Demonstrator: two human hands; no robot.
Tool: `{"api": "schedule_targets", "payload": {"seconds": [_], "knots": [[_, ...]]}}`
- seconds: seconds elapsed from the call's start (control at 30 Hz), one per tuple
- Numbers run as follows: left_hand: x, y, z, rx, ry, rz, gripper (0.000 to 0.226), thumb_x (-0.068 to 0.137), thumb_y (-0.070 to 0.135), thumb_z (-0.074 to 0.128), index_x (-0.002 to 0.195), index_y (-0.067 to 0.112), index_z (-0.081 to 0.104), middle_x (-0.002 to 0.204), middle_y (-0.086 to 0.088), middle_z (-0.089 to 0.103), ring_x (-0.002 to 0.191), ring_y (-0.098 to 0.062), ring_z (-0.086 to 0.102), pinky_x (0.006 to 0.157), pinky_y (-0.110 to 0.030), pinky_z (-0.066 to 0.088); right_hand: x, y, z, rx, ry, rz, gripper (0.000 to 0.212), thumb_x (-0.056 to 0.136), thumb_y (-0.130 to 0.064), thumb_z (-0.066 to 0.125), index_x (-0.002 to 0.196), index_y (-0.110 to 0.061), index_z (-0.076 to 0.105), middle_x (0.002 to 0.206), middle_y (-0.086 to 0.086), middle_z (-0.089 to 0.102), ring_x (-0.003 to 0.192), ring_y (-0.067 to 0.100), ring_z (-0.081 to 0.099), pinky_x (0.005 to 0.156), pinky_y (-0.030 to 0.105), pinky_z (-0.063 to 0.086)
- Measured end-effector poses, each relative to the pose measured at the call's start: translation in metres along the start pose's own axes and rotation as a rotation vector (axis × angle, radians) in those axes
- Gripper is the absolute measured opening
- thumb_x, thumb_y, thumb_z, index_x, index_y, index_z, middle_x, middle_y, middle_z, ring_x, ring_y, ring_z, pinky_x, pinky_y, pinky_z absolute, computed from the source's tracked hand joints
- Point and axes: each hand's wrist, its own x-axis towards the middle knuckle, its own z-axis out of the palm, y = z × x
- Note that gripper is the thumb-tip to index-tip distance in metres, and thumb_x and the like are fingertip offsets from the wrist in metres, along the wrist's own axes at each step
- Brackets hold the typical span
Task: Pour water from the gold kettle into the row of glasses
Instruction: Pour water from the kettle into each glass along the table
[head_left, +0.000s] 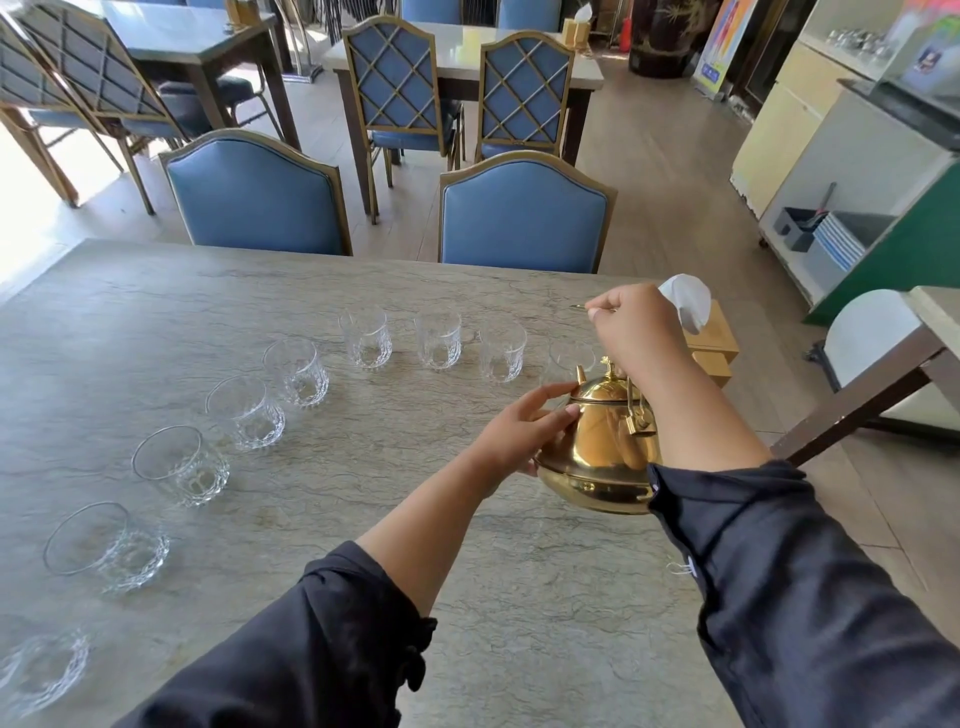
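Nine clear glasses (244, 410) stand on the marble table (322, 525), curving from the near left corner to the far right, the last one half hidden behind the one gold kettle (597, 447). Two hands are out over the table, a left hand (519, 431) and a right hand (636, 325). One wooden tissue box (714, 332) sits at the far right edge. Two blue chairs (254, 197) face this table, and two lattice-backed ones (397, 83) stand at the next table beyond.

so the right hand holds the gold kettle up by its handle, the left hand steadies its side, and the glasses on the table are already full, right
Not quite: in the head view the glasses look empty. The rest stands: the right hand holds the gold kettle up by its handle, and the left hand steadies its side.
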Motion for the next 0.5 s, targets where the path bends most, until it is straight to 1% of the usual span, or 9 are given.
{"api": "schedule_targets", "payload": {"seconds": [0.13, 0.2, 0.27, 0.4, 0.5], "knots": [[-0.0013, 0.0012, 0.0005, -0.003, 0.003, 0.005, 0.042, 0.101, 0.041, 0.059, 0.143, 0.039, 0.053, 0.114, 0.002, 0.072, 0.089, -0.013, 0.070, 0.086, -0.043, 0.061, 0.0002, -0.0008, -0.0008, -0.003, -0.005, 0.011, 0.023, 0.095, -0.018, 0.055, 0.111, -0.012, 0.070, 0.106, 0.011, 0.070, 0.079, 0.024, 0.058, 0.074, 0.035, 0.054], [-0.0017, 0.0006, 0.0011, -0.002, 0.004, 0.014, 0.042, 0.101, 0.041, 0.059, 0.142, 0.039, 0.054, 0.122, -0.006, 0.073, 0.091, -0.015, 0.070, 0.090, -0.047, 0.061, -0.0006, -0.0005, -0.0011, -0.001, -0.008, 0.010, 0.021, 0.095, -0.017, 0.055, 0.109, -0.013, 0.070, 0.105, 0.011, 0.070, 0.080, 0.024, 0.059, 0.074, 0.036, 0.054], [-0.0017, 0.0004, 0.0017, -0.004, 0.005, 0.017, 0.041, 0.101, 0.041, 0.059, 0.142, 0.039, 0.054, 0.127, -0.010, 0.072, 0.092, -0.016, 0.069, 0.093, -0.050, 0.059, -0.0011, 0.0001, -0.0019, 0.003, -0.008, 0.011, 0.021, 0.095, -0.016, 0.055, 0.109, -0.013, 0.070, 0.105, 0.012, 0.070, 0.080, 0.024, 0.059, 0.073, 0.035, 0.054], [-0.0015, 0.0006, 0.0036, -0.010, 0.010, 0.014, 0.041, 0.101, 0.041, 0.060, 0.141, 0.037, 0.055, 0.127, -0.009, 0.072, 0.092, -0.015, 0.069, 0.095, -0.050, 0.060, -0.0011, 0.0009, -0.0034, 0.000, -0.011, 0.013, 0.022, 0.096, -0.017, 0.055, 0.112, -0.012, 0.069, 0.108, 0.011, 0.069, 0.081, 0.022, 0.058, 0.074, 0.033, 0.054], [-0.0007, -0.0004, 0.0044, -0.007, 0.008, 0.014, 0.040, 0.101, 0.041, 0.060, 0.140, 0.038, 0.055, 0.128, -0.010, 0.071, 0.093, -0.016, 0.069, 0.096, -0.053, 0.059, -0.0009, 0.0012, -0.0039, -0.001, -0.014, 0.020, 0.022, 0.096, -0.017, 0.055, 0.113, -0.013, 0.068, 0.109, 0.011, 0.069, 0.084, 0.023, 0.060, 0.078, 0.037, 0.057]]}}
